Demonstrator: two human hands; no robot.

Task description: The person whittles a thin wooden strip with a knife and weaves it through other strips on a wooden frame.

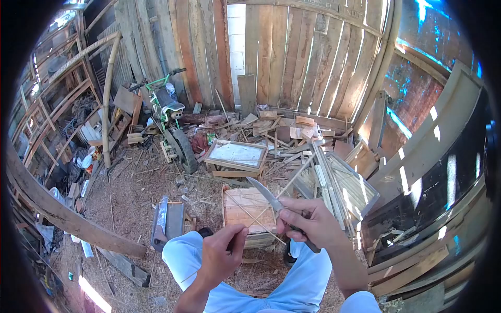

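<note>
My right hand (311, 224) is wrapped round the dark handle of a knife (266, 194), whose blade points up and to the left. A thin strip of wood or bamboo (296, 176) passes behind the blade and runs up to the right. My left hand (224, 253), fingers closed in a pinch, holds the lower end of this strip. Below the knife stands a low wooden box or block (237, 202) between my knees. Another thin stick (245, 208) lies slantwise across its top.
A metal tray-like box with a saw-like blade (163, 219) lies left of my knee. Ahead are a framed panel (236, 153), a small motorbike (175, 122) and heaped wood scraps (282, 128). Slatted frames (347, 185) lean at right. A curved beam (73, 216) crosses the left side.
</note>
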